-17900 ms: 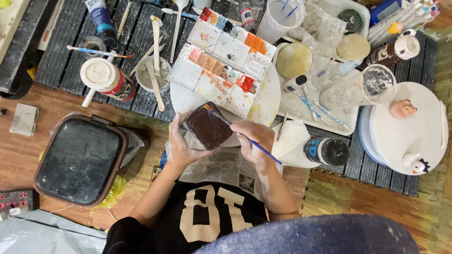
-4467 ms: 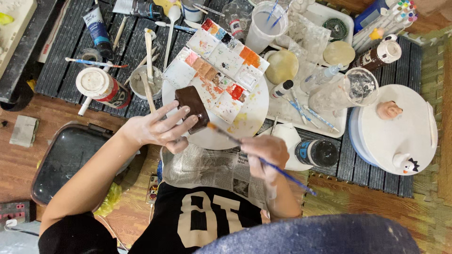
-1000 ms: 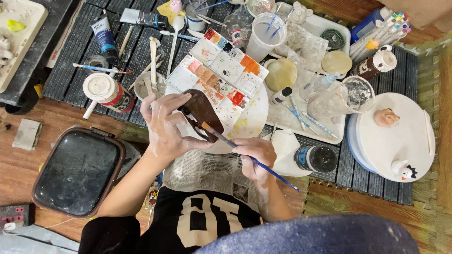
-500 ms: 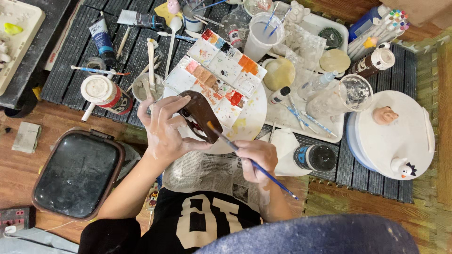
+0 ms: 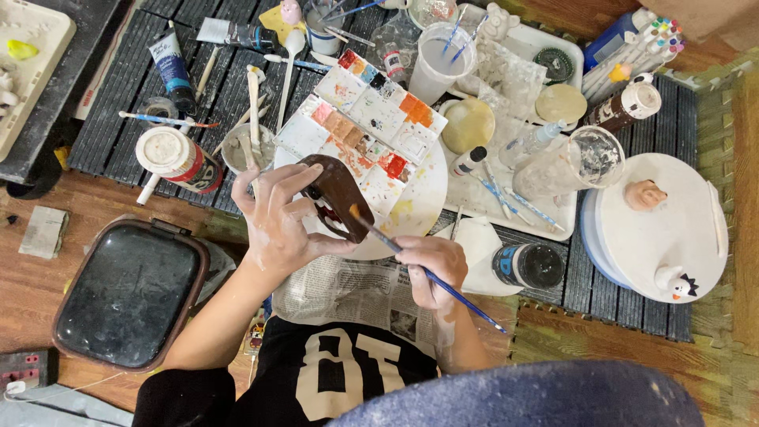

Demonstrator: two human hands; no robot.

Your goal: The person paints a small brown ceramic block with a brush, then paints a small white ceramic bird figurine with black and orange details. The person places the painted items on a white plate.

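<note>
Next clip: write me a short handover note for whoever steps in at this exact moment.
Left hand: holds the brown piece tilted above the white round plate.
Right hand: grips the blue-handled brush, tip on the piece's lower edge.
Paint palette lies just beyond, on the plate's far side.
Done: the visible face is mostly brown.
Left: pale spots along the edge; hidden sides cannot be judged.

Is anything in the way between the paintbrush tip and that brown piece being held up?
Nothing visible. The left hand holds the brown piece clear above the white plate, and the right hand's brush tip already meets it.
</note>
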